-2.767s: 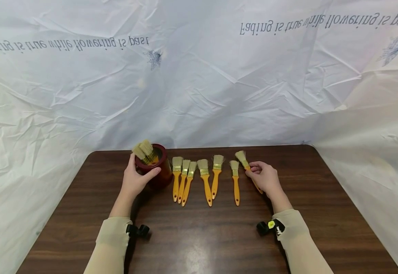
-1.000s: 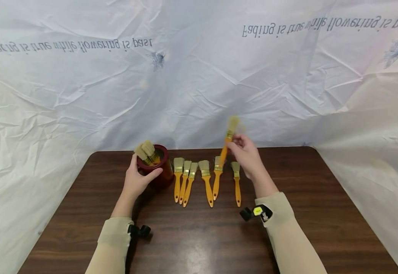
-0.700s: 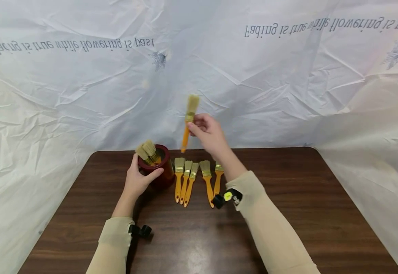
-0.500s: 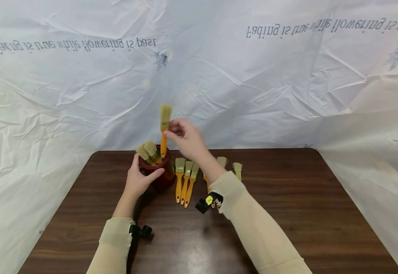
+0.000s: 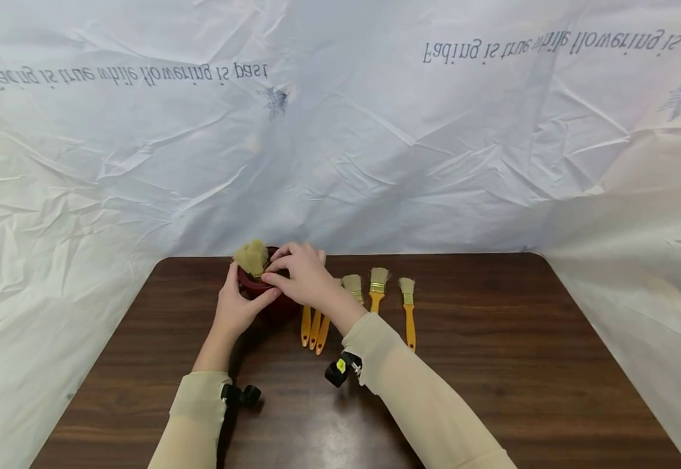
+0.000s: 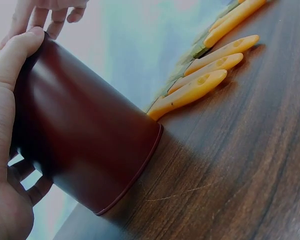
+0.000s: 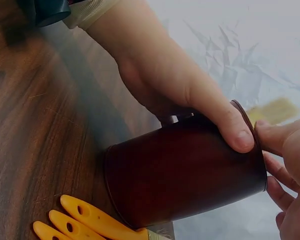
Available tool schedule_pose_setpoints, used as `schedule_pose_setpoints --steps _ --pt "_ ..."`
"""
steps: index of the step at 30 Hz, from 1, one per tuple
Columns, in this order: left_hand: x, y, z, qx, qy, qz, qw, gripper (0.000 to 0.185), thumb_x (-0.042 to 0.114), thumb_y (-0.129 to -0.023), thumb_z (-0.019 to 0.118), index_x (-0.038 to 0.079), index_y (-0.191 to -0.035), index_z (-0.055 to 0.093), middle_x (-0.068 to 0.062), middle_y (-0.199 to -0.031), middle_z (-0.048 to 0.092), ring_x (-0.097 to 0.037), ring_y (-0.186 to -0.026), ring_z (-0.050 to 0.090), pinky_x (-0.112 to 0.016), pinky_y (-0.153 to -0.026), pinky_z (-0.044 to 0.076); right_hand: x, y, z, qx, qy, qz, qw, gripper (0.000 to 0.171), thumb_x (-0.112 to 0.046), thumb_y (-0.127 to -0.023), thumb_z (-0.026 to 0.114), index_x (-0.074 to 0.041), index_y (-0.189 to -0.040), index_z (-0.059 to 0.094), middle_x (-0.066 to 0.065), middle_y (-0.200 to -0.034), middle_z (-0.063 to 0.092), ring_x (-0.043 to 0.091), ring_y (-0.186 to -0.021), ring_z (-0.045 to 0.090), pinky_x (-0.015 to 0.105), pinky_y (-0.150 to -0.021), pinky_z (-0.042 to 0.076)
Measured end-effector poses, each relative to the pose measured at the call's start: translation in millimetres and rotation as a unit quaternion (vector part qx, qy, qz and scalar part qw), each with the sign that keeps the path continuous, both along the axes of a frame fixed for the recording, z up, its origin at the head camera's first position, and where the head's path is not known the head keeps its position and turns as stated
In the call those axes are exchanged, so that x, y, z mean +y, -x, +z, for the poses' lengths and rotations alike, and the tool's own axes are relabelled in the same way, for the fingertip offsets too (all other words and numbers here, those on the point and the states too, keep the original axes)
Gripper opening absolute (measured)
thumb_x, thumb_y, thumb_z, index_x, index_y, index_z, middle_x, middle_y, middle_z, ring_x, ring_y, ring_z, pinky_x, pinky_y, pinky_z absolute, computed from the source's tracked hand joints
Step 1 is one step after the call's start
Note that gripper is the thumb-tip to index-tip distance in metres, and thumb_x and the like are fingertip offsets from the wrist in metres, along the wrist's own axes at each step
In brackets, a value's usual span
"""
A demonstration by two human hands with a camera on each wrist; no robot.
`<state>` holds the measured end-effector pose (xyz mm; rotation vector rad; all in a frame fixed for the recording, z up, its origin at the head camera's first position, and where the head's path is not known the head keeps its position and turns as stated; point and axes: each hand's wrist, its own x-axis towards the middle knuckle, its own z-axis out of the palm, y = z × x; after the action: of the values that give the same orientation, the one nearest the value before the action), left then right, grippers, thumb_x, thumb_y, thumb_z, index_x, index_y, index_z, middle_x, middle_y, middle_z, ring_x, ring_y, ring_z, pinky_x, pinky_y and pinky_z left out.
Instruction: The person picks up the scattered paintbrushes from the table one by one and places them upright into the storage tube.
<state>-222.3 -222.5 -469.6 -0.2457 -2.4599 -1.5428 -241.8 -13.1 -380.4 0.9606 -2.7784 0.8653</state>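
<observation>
My left hand (image 5: 236, 309) grips a dark red cylindrical cup (image 6: 85, 125) near its top, thumb along the near side just below the rim. At the cup's mouth, my right hand (image 5: 305, 277) pinches a paintbrush near its metal band, with the handle hidden inside. Pale bristles (image 5: 251, 257) of several paintbrushes bunch together above the rim and lean left. In the right wrist view, the right thumb lies close by the bristles (image 7: 277, 111) at the rim. The cup's base rests on the table.
Three paintbrushes with yellow handles (image 6: 195, 90) lie side by side just right of the cup, partly behind the right arm. Farther right lie a wide paintbrush (image 5: 352, 286), another (image 5: 378, 290) and a single narrow one (image 5: 409, 312). White printed sheeting (image 5: 340, 163) hangs behind the wooden table (image 5: 522, 365).
My right hand has picked up the rightmost paintbrush, carried it left over the other brushes and lowered it handle-first into the cup. The left hand has kept its grip on the cup.
</observation>
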Motion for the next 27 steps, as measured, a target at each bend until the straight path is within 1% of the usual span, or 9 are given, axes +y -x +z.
schedule_pose_setpoints --steps 2,4,6,9,13,16,20,23,27 --pt "-0.5 0.5 -0.4 -0.003 0.000 0.001 1.0000 0.095 0.035 -0.093 0.089 0.020 -0.169 0.032 -0.016 -0.152 0.056 -0.036 -0.134 0.059 -0.059 -0.105 0.051 2.0 -0.8 -1.1 0.000 0.007 0.005 1.000 0.030 -0.037 -0.111 0.068 -0.021 -0.134 0.080 0.005 -0.146 0.062 0.032 -0.140 0.050 0.055 -0.109 0.037" --pt "-0.6 1.1 -1.1 -0.004 0.001 0.002 1.0000 0.096 0.036 -0.093 0.089 0.021 -0.169 0.032 -0.017 -0.152 0.056 -0.036 -0.135 0.058 -0.059 -0.105 0.051 5.5 -1.5 -2.1 -0.010 0.033 0.010 0.999 0.031 -0.032 -0.110 0.069 -0.020 -0.137 0.078 0.007 -0.147 0.060 0.033 -0.141 0.049 0.054 -0.114 0.039" --pt "-0.4 1.2 -1.3 -0.004 -0.003 0.001 1.0000 0.095 0.035 -0.093 0.089 0.022 -0.169 0.033 -0.017 -0.150 0.057 -0.036 -0.134 0.059 -0.059 -0.105 0.051 9.8 -3.1 -2.4 -0.020 0.059 0.012 0.998 0.031 -0.029 -0.109 0.072 -0.018 -0.137 0.077 0.009 -0.146 0.060 0.033 -0.140 0.050 0.053 -0.116 0.042" --pt "-0.1 1.3 -1.5 -0.001 -0.009 0.000 1.0000 0.094 0.033 -0.093 0.090 0.023 -0.168 0.034 -0.017 -0.150 0.057 -0.035 -0.136 0.058 -0.060 -0.107 0.050 17.0 -6.0 -1.7 -0.034 0.087 0.010 0.996 0.031 -0.027 -0.108 0.074 -0.016 -0.137 0.076 0.010 -0.143 0.061 0.031 -0.134 0.055 0.050 -0.112 0.049" --pt "-0.1 1.1 -1.8 -0.002 -0.011 0.002 0.9999 0.096 0.033 -0.093 0.090 0.023 -0.169 0.033 -0.017 -0.154 0.055 -0.036 -0.140 0.055 -0.063 -0.111 0.048 29.5 -9.2 0.7 -0.055 0.107 0.004 0.993 0.035 -0.028 -0.108 0.074 -0.013 -0.140 0.073 0.009 -0.141 0.062 0.029 -0.127 0.061 0.046 -0.105 0.054" --pt "0.5 0.4 -2.1 -0.008 -0.009 0.004 0.9999 0.098 0.035 -0.093 0.090 0.023 -0.170 0.031 -0.018 -0.156 0.054 -0.038 -0.143 0.053 -0.065 -0.113 0.046 44.2 -11.1 1.6 -0.067 0.120 -0.012 0.990 0.039 -0.032 -0.107 0.074 -0.015 -0.142 0.072 0.008 -0.142 0.062 0.027 -0.125 0.063 0.045 -0.101 0.056" --pt "1.9 -0.6 -2.4 -0.017 -0.008 0.005 0.9998 0.101 0.037 -0.092 0.090 0.023 -0.171 0.029 -0.019 -0.160 0.051 -0.040 -0.147 0.050 -0.067 -0.114 0.045 71.7 -12.2 -2.4 -0.060 0.143 -0.047 0.987 0.039 -0.033 -0.106 0.076 -0.017 -0.141 0.072 0.006 -0.141 0.064 0.024 -0.125 0.064 0.045 -0.100 0.056" --pt "2.6 -0.6 -2.3 -0.019 -0.006 0.010 0.9998 0.103 0.037 -0.091 0.090 0.022 -0.172 0.029 -0.020 -0.161 0.050 -0.040 -0.149 0.048 -0.067 -0.116 0.043 95.5 -13.8 -10.7 -0.051 0.161 -0.079 0.982 0.036 -0.031 -0.105 0.078 -0.016 -0.137 0.073 0.005 -0.135 0.067 0.023 -0.122 0.065 0.045 -0.098 0.057" --pt "3.8 -0.7 -0.4 -0.017 -0.006 0.014 0.9997 0.100 0.036 -0.091 0.091 0.022 -0.170 0.031 -0.019 -0.161 0.050 -0.040 -0.149 0.048 -0.067 -0.117 0.042 128.1 -18.7 -29.1 -0.046 0.172 -0.113 0.978 0.033 -0.028 -0.104 0.078 -0.012 -0.132 0.074 0.007 -0.126 0.069 0.030 -0.114 0.067 0.046 -0.089 0.058"
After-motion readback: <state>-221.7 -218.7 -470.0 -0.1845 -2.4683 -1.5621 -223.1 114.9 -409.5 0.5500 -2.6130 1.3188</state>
